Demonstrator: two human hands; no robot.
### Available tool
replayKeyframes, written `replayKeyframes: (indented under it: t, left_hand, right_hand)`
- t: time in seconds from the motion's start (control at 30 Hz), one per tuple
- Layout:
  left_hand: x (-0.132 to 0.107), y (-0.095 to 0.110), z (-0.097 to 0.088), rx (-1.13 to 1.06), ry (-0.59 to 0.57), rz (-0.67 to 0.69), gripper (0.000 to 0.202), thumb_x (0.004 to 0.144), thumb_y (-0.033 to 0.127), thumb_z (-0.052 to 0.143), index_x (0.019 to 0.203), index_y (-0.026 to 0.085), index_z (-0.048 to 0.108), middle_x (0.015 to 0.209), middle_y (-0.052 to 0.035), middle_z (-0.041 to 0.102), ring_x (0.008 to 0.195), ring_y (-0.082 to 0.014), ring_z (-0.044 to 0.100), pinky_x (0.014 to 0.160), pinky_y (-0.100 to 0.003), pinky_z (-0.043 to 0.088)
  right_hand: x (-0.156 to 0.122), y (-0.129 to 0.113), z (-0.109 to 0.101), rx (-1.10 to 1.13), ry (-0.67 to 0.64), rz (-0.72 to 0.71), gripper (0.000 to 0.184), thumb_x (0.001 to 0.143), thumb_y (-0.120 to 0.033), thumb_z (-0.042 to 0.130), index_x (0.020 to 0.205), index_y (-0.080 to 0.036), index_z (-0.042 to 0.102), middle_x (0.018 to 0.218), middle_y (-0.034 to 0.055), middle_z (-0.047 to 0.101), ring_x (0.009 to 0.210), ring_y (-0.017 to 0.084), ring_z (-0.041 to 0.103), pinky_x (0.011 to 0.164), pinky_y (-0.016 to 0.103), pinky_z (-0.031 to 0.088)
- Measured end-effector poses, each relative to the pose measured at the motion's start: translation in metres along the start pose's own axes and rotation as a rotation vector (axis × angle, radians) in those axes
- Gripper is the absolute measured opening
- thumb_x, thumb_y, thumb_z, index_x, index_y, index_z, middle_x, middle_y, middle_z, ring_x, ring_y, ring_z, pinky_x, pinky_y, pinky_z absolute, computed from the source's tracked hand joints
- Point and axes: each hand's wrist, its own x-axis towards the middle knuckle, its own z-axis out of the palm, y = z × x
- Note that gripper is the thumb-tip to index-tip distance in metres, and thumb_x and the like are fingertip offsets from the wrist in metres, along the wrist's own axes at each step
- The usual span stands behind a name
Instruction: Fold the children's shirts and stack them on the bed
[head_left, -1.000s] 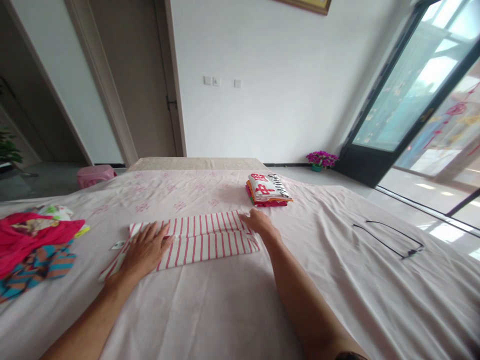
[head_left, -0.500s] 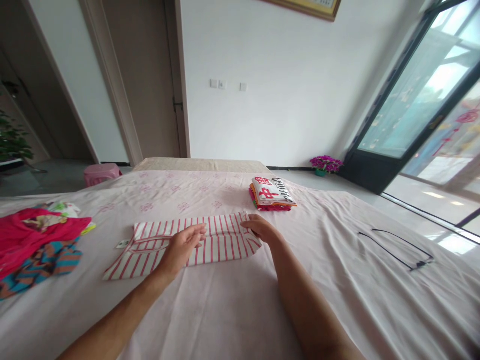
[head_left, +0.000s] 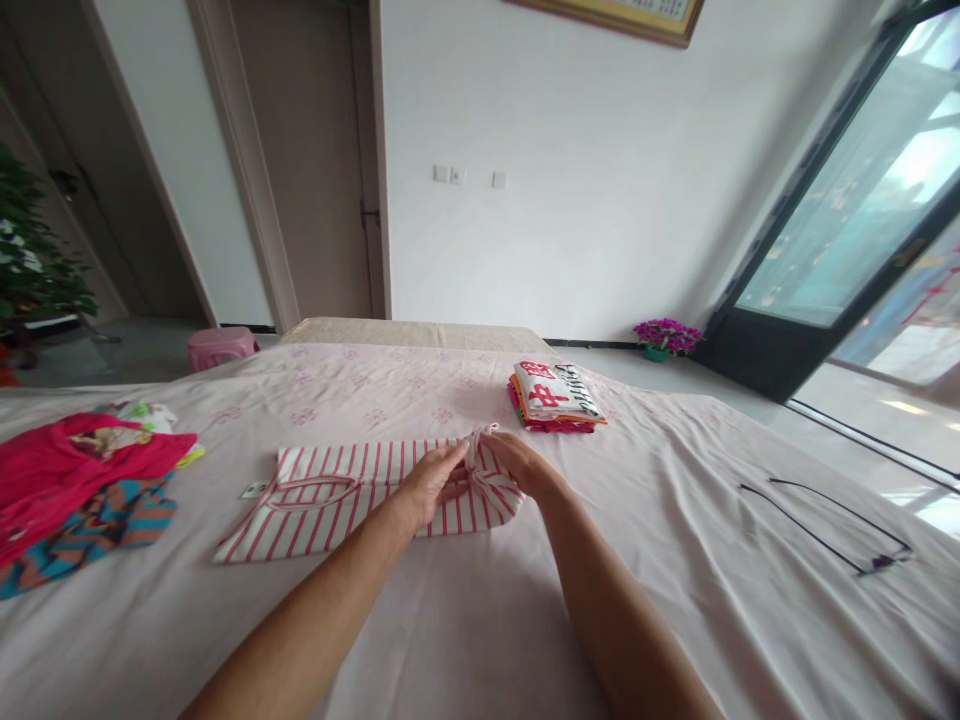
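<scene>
A white shirt with red stripes (head_left: pixel 322 520) lies as a long folded strip on the bed sheet, its neckline opening and small tag at the left end. At its right end the cloth is lifted and bunched. My right hand (head_left: pixel 517 462) is closed on that end, fingertips hidden behind the fold. Against the bunched cloth from the left is my left hand (head_left: pixel 435 485), thumb on top and fingers curled at the fabric, seemingly pinching it. Beyond my right hand sits a stack of folded clothes (head_left: pixel 559 395), a white printed one on top.
Loose clothes (head_left: pixel 97 480) lie heaped at the left, red and blue-orange striped. Eyeglasses (head_left: pixel 832 530) rest on the pale sheet (head_left: pixel 645 560) at the right. Beyond the bed are a pink stool (head_left: pixel 222 348), a pot of purple flowers (head_left: pixel 667 338) and a wall.
My left hand has moved right, from above the middle of the shirt to its right end. That end is now raised and bunched between my hands. The view has shifted slightly left.
</scene>
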Motion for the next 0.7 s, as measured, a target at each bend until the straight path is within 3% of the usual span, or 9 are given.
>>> replayKeyframes:
  t: [0.1,0.2,0.3,0.4,0.6,0.7]
  left_hand:
    - [0.001,0.002,0.0,0.012,0.028,0.03,0.047,0.06,0.049,0.083,0.09,0.014,0.069,0.081,-0.0079,0.073,0.067,-0.0186,0.066,0.06,-0.03,0.051]
    - [0.007,0.001,-0.009,0.025,0.141,0.082,0.04,0.057,0.038,0.084,0.085,0.013,0.068,0.069,-0.0073,0.071,0.061,-0.0212,0.066,0.06,-0.033,0.051]
    - [0.008,0.003,-0.028,0.052,0.241,0.128,0.032,0.055,0.029,0.08,0.08,0.014,0.066,0.062,-0.0052,0.069,0.061,-0.0227,0.067,0.064,-0.035,0.052]
    - [0.001,0.014,-0.051,0.102,0.278,0.19,0.033,0.052,0.025,0.078,0.081,0.014,0.067,0.064,-0.0035,0.071,0.067,-0.0236,0.069,0.069,-0.035,0.052]
    - [-0.022,0.051,-0.096,0.234,0.262,0.197,0.038,0.049,0.024,0.076,0.085,0.014,0.068,0.072,-0.0052,0.075,0.076,-0.0275,0.071,0.076,-0.038,0.053]
    - [-0.028,0.06,-0.111,0.319,0.232,0.163,0.037,0.051,0.023,0.073,0.087,0.014,0.069,0.076,-0.0062,0.076,0.08,-0.03,0.072,0.076,-0.04,0.055]
  right_hand:
    - [-0.002,-0.013,0.012,0.209,-0.16,0.027,0.057,0.095,-0.062,0.032,0.113,-0.016,0.061,0.095,0.0085,0.068,0.074,0.017,0.064,0.057,0.024,0.049]
    - [-0.004,-0.024,0.019,0.469,-0.275,0.022,0.059,0.096,-0.061,0.036,0.127,-0.014,0.053,0.108,0.0152,0.068,0.083,0.021,0.068,0.063,0.032,0.056]
    - [-0.003,-0.027,0.017,0.509,-0.122,-0.009,0.051,0.096,-0.053,0.04,0.122,-0.012,0.056,0.111,0.0183,0.068,0.079,0.02,0.069,0.061,0.031,0.056]
    - [0.0,-0.019,0.016,0.443,0.002,0.015,0.039,0.094,-0.044,0.047,0.115,-0.014,0.061,0.105,0.0151,0.071,0.074,0.017,0.068,0.056,0.025,0.052]
    - [0.005,-0.004,0.038,0.361,0.029,0.083,0.029,0.087,-0.03,0.055,0.111,-0.016,0.063,0.099,0.0096,0.071,0.068,0.012,0.064,0.053,0.019,0.047]
    - [0.002,-0.007,0.05,0.304,0.02,-0.024,0.031,0.082,-0.028,0.059,0.111,-0.019,0.064,0.097,0.0055,0.071,0.068,0.011,0.063,0.053,0.018,0.044]
